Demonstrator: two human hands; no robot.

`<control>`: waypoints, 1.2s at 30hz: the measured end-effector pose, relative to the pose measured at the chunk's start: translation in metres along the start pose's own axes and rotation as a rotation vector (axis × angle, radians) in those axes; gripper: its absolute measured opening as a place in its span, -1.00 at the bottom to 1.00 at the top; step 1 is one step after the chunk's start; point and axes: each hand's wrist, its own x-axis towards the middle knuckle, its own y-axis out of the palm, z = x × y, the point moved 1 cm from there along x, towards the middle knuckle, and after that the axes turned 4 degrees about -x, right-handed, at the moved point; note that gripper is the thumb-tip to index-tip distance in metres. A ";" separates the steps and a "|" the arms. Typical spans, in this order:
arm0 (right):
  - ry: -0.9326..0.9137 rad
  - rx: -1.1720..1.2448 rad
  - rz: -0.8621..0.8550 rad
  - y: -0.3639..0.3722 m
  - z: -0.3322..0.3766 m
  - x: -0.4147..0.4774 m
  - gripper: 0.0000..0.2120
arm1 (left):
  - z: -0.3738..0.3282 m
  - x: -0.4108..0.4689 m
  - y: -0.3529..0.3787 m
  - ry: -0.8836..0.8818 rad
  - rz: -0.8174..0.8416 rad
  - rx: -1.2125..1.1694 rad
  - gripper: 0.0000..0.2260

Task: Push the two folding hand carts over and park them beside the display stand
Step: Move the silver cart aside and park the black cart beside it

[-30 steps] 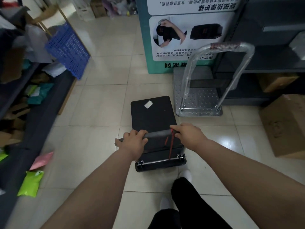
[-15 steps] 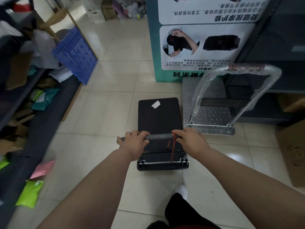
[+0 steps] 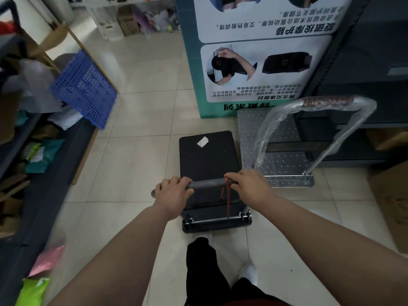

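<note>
closer now, the black cart (image 3: 208, 164) has rolled up beside the parked silver cart (image 3: 273, 146), short of the display stand (image 3: 254, 62). left hand (image 3: 172, 196) and right hand (image 3: 249, 187) grip its handle (image 3: 207, 184); push straight, keeping the decks parallel.

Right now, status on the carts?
Left hand, right hand gripping black cart handle. Silver cart parked by display stand. Path ahead clear.

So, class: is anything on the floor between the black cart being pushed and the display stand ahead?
Nothing visible blocks it. Bare tile lies between the black flat-deck folding cart and the teal display stand. The silver perforated metal cart sits close beside it on the right, already against the stand.
</note>
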 end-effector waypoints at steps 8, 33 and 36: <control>0.112 0.031 -0.057 -0.010 0.011 0.063 -0.69 | 0.026 0.078 -0.032 0.102 0.023 0.059 -0.73; 0.314 0.088 -0.065 -0.062 0.003 0.187 -0.67 | 0.024 0.216 -0.080 0.193 0.061 0.053 -0.73; 0.320 0.072 -0.064 -0.065 0.004 0.193 -0.68 | 0.026 0.223 -0.083 0.194 0.066 0.058 -0.72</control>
